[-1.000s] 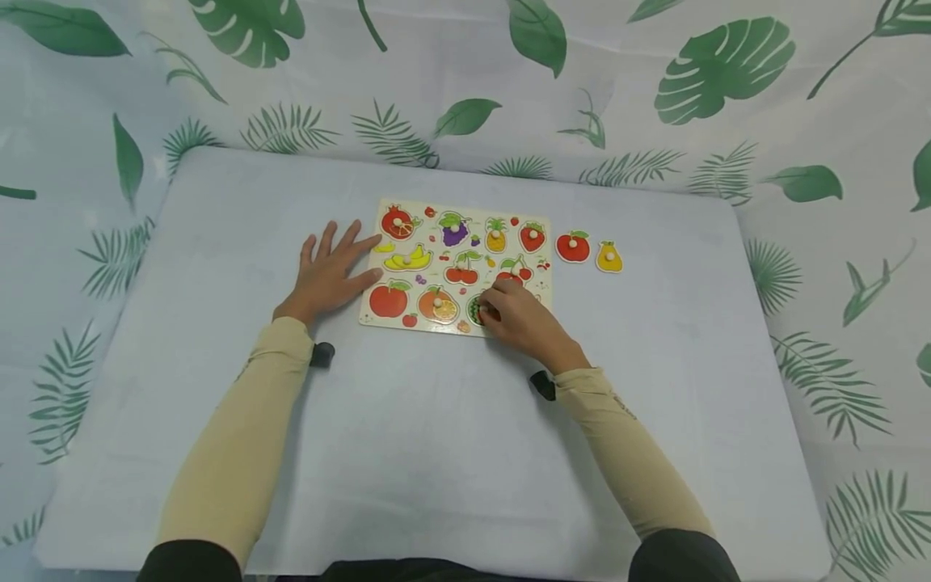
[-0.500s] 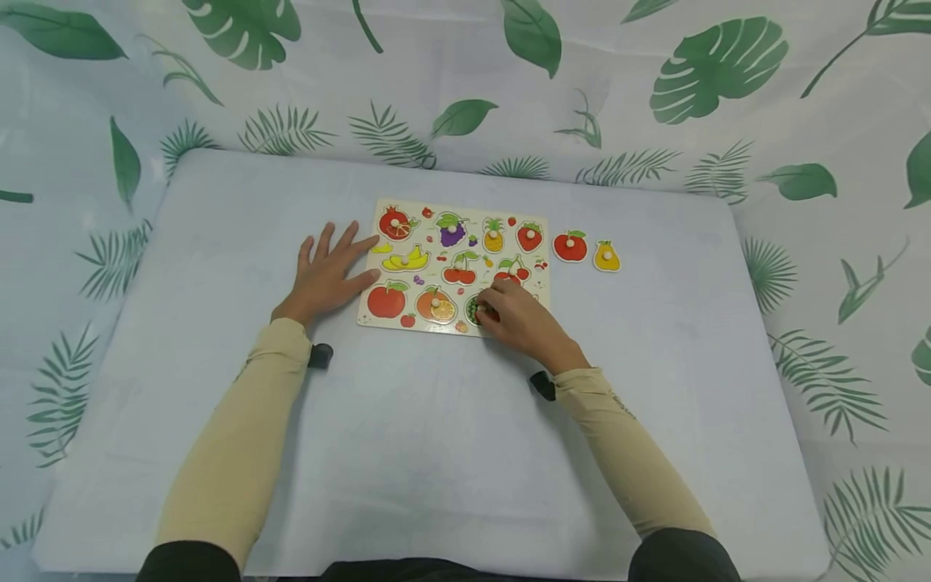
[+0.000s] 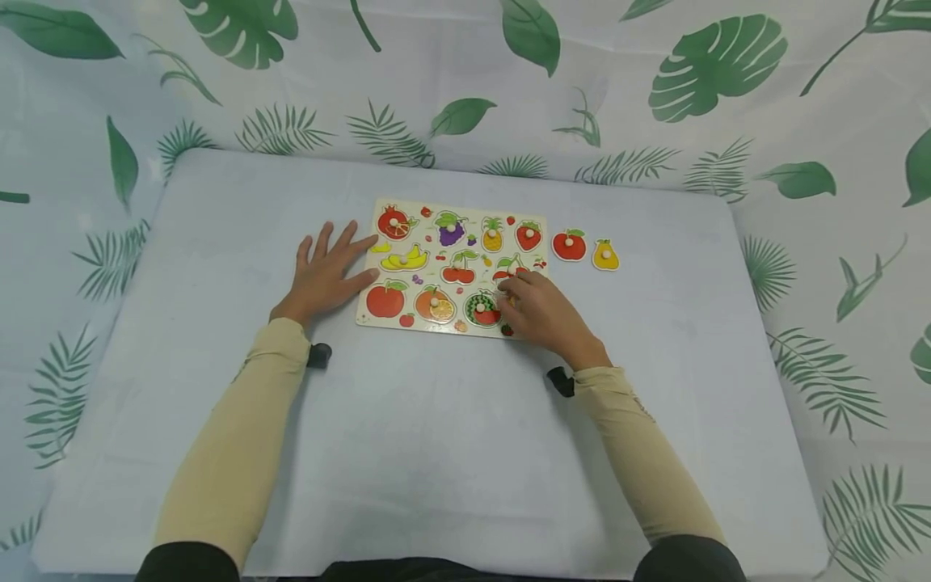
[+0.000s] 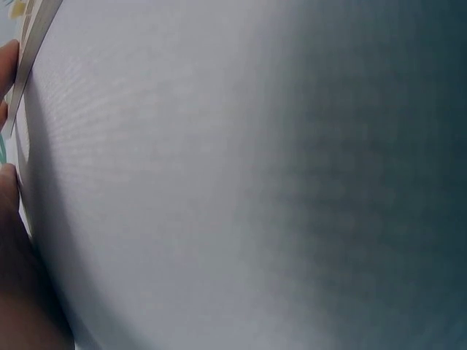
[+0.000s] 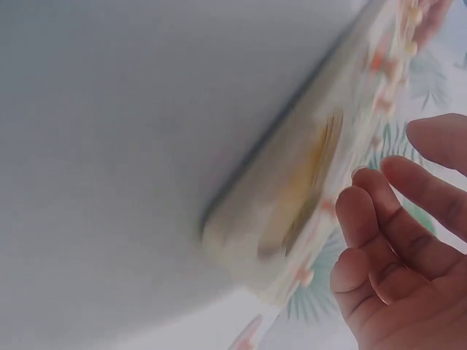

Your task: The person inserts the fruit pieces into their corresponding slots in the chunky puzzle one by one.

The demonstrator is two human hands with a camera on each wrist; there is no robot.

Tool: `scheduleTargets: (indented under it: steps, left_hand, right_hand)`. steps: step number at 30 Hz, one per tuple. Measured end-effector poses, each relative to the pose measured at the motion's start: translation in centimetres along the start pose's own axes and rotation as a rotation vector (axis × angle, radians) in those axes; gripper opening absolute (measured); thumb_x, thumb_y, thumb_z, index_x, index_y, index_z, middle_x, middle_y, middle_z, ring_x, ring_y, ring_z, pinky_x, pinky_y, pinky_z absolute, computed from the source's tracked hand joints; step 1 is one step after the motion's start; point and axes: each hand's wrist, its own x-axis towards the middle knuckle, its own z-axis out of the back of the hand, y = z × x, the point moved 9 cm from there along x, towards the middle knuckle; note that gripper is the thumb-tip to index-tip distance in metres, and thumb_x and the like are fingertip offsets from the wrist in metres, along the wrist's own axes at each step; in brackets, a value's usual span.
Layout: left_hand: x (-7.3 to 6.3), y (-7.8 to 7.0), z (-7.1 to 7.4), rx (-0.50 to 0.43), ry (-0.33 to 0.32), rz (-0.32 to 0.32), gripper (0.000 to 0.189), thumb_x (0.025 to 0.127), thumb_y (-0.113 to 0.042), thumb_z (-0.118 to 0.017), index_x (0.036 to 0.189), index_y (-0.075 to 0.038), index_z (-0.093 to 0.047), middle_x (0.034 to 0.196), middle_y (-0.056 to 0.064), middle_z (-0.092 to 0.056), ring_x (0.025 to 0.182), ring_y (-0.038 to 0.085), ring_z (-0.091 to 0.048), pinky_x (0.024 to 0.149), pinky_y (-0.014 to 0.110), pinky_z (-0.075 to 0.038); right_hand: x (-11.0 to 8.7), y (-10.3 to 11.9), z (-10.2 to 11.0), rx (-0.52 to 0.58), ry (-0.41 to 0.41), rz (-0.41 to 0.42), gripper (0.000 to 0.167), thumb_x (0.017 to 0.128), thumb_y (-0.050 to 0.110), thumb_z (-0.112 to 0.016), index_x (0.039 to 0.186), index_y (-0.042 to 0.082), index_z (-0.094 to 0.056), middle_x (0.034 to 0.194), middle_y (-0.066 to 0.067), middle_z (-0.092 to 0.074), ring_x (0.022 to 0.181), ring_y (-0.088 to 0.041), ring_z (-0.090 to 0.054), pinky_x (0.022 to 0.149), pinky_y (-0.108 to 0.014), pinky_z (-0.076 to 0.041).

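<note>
A wooden fruit peg puzzle board (image 3: 444, 328) lies on the table. My left hand (image 3: 320, 279), fingers spread, touches its left edge with thumb and a finger. The watermelon piece (image 3: 478, 307) sits in the board with its knob showing. Just right of it hovers my right hand (image 3: 541, 311), fingers loosely bent, covering the board's lower right corner. Nothing is between those fingers (image 5: 355, 215) in the right wrist view, where a yellowish recess (image 5: 295, 193) shows in the board. Off the board's right side lie an apple piece (image 3: 569, 245) and a pear piece (image 3: 606, 255).
Other knobbed fruit pieces sit in the board, among them an orange (image 3: 429, 305), grapes (image 3: 451, 234) and a strawberry (image 3: 528, 234). A white cloth covers the table (image 3: 436, 453). Behind stands a leaf-patterned backdrop (image 3: 611, 48).
My right hand has let go of the watermelon piece and moved slightly right, uncovering it. The left hand stays at the board's edge.
</note>
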Motion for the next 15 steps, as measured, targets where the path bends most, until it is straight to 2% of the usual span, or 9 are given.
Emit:
scheduleTargets:
  steps: [5,15]
  left_hand:
    - [-0.1,0.0,0.1,-0.001,-0.006,0.004,0.075,0.107,-0.053,-0.055,0.172,-0.026,-0.028,0.181,0.005,0.001,0.162,0.029,0.022,0.124,0.051,0.022]
    - [0.1,0.0,-0.1,-0.003,-0.006,-0.006,0.075,0.107,-0.054,-0.054,0.172,-0.025,-0.029,0.181,0.005,0.0,0.162,0.029,0.022,0.124,0.052,0.022]
  right_hand:
    - [0.1,-2.7,2.0,0.036,-0.022,-0.087,0.03,0.103,0.014,-0.073,0.127,-0.003,-0.071,0.117,-0.016,-0.069,0.109,-0.033,-0.062,0.1,-0.049,-0.055]
    - [0.1,-9.2,7.0,-0.009,-0.086,-0.218,0.027,0.103,0.008,-0.069,0.124,-0.008,-0.07,0.121,-0.025,-0.065,0.109,-0.041,-0.061,0.097,-0.055,-0.055]
